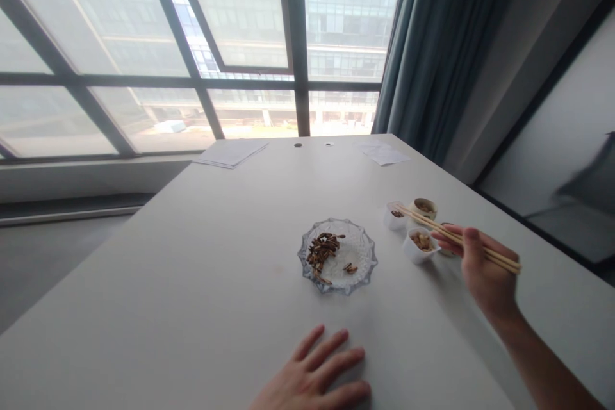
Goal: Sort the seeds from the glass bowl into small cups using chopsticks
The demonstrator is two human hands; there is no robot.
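A pair of wooden chopsticks point(437, 227) is gripped in my right hand point(487, 269), pointing left. Their tips hover over or in a small white cup point(395, 218) with a few dark pieces inside; I cannot tell if they touch anything. Below the sticks stands another white cup point(419, 248) holding light brown pieces. My left hand point(314, 375) lies flat on the table with fingers spread, nearest to a scalloped glass dish point(362, 275). In that dish, dark striped seeds point(323, 250) are heaped at the left, and a few seeds point(350, 268) lie apart at the right.
A round container point(425, 208) with brownish contents stands behind the cups, and another sits partly hidden behind my right hand. Paper sheets point(230, 154) lie at the far left of the white table point(216, 282), more paper point(387, 154) at the far right.
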